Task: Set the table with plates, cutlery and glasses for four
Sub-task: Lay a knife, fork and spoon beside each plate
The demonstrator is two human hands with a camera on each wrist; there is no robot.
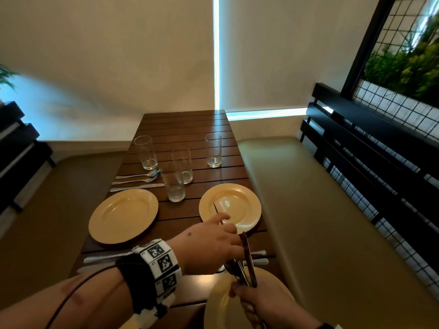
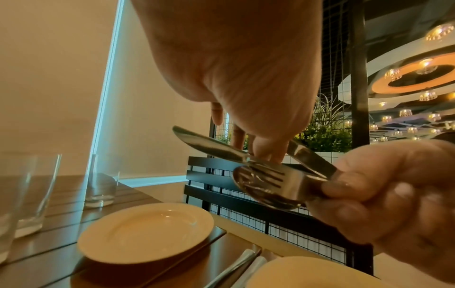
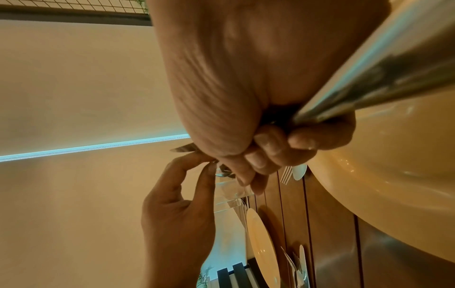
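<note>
Over the near right corner of the brown slatted table (image 1: 185,124), my right hand (image 1: 247,295) grips a bundle of cutlery (image 1: 248,262) above a yellow plate (image 1: 221,305). In the left wrist view the bundle shows a fork (image 2: 265,173) on a spoon (image 2: 258,193). My left hand (image 1: 228,225) pinches a knife (image 1: 216,208) at the bundle's top, its blade over the far right plate (image 1: 237,198). The pinched knife (image 2: 204,145) points left in the left wrist view. A third plate (image 1: 123,214) lies at the left. Several glasses (image 1: 182,166) stand mid-table.
Forks and a knife (image 1: 137,180) lie beyond the left plate. More cutlery (image 1: 107,257) lies on its near side, and other pieces (image 1: 260,257) lie between the two right plates. A padded bench (image 1: 308,198) with a black slatted back runs along the right.
</note>
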